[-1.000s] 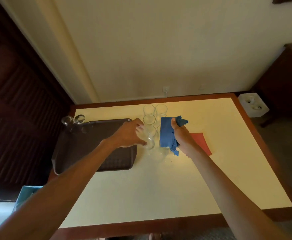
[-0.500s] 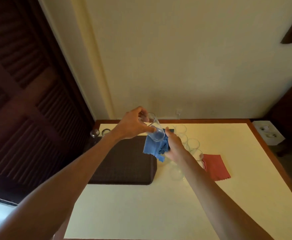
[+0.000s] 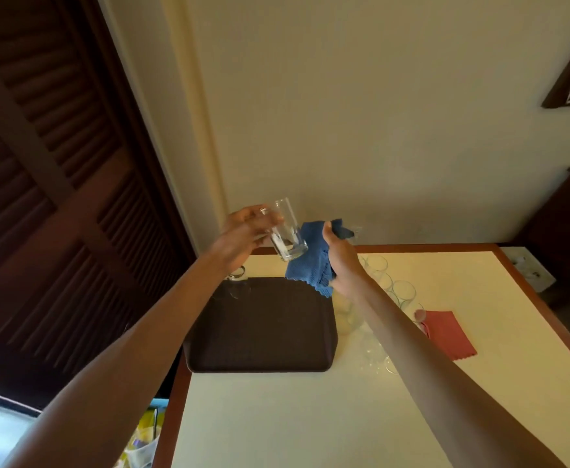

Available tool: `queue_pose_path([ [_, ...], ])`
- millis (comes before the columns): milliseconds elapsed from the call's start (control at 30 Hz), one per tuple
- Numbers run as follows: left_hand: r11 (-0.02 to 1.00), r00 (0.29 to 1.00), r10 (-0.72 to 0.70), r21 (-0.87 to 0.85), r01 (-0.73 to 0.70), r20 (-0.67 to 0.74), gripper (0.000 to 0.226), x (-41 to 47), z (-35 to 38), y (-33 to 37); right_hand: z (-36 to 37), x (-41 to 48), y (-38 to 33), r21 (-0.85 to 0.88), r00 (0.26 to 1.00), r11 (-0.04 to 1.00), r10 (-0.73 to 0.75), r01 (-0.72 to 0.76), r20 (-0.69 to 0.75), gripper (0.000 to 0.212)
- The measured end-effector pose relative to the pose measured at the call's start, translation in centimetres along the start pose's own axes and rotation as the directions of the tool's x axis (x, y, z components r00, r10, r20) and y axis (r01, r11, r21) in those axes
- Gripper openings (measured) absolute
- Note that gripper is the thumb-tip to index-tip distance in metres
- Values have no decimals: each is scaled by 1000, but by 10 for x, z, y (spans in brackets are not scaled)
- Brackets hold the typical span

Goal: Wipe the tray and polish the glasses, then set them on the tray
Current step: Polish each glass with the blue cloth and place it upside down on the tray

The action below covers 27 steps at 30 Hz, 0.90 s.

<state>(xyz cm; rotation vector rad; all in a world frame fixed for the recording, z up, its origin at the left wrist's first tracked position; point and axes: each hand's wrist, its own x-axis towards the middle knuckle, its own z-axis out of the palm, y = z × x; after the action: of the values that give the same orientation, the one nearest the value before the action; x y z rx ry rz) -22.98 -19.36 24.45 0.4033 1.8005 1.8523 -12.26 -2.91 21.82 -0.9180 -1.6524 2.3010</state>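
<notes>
My left hand (image 3: 243, 233) holds a clear glass (image 3: 285, 231) up in the air, tilted, above the far edge of the dark brown tray (image 3: 263, 336). My right hand (image 3: 342, 265) grips a blue cloth (image 3: 312, 260) just right of the glass, and the cloth touches the glass's base. One glass (image 3: 238, 283) stands at the tray's far left corner. Several more clear glasses (image 3: 390, 287) stand on the cream table to the right of the tray, partly hidden by my right forearm.
A red cloth (image 3: 447, 334) lies on the table (image 3: 310, 417) right of the glasses. A dark louvred door fills the left side. A white socket block (image 3: 530, 271) sits beyond the table's right edge. Yellow-and-clear items sit below the table's left edge.
My left hand lifted a glass from the group on the table up into the air. My right hand rose with the blue cloth beside it. The view tilted upward.
</notes>
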Motion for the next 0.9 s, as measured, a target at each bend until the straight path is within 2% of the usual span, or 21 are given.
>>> queue_pose_path([
  [100, 996, 999, -22, -86, 19, -28, 43, -7, 5, 0, 33, 1, -13, -68, 990, 989, -123, 128, 73, 43],
  [200, 978, 999, -41, -208, 32, -35, 51, -9, 9, -10, 57, -6, -20, -122, 971, 967, -209, 223, 117, 27],
  [267, 956, 999, -40, -291, 36, -6, 56, -8, 9, -18, 67, -10, -16, -167, 955, 944, -263, 284, 138, 30],
  [400, 947, 997, -75, -315, 68, -11, 45, -16, 8, -14, 79, -17, 2, -312, 932, 888, -268, 337, 245, 56],
  [467, 939, 992, -124, -327, 111, -16, 57, -15, 4, -12, 81, -21, 10, -377, 910, 847, -259, 376, 325, 80],
  [533, 905, 985, -172, -399, 147, -26, 75, -11, -3, -10, 82, -28, 16, -416, 879, 795, -290, 442, 378, 91],
  [600, 858, 977, -210, -485, 171, -27, 73, -10, -5, -7, 81, -37, 20, -436, 859, 759, -315, 483, 404, 83],
  [700, 858, 978, -200, -492, 148, -54, 52, -10, -5, -7, 79, -36, 26, -426, 841, 736, -375, 526, 390, 65],
  [767, 869, 982, -187, -472, 150, -32, 50, -10, -2, -9, 77, -29, 23, -509, 804, 623, -478, 594, 353, 59],
  [833, 858, 982, -186, -487, 166, 7, 52, -9, 3, -12, 74, -15, 16, -599, 765, 503, -550, 623, 334, 61],
  [900, 863, 983, -182, -479, 161, 2, 47, -9, 7, -13, 73, -4, 8, -625, 757, 481, -582, 615, 298, 68],
])
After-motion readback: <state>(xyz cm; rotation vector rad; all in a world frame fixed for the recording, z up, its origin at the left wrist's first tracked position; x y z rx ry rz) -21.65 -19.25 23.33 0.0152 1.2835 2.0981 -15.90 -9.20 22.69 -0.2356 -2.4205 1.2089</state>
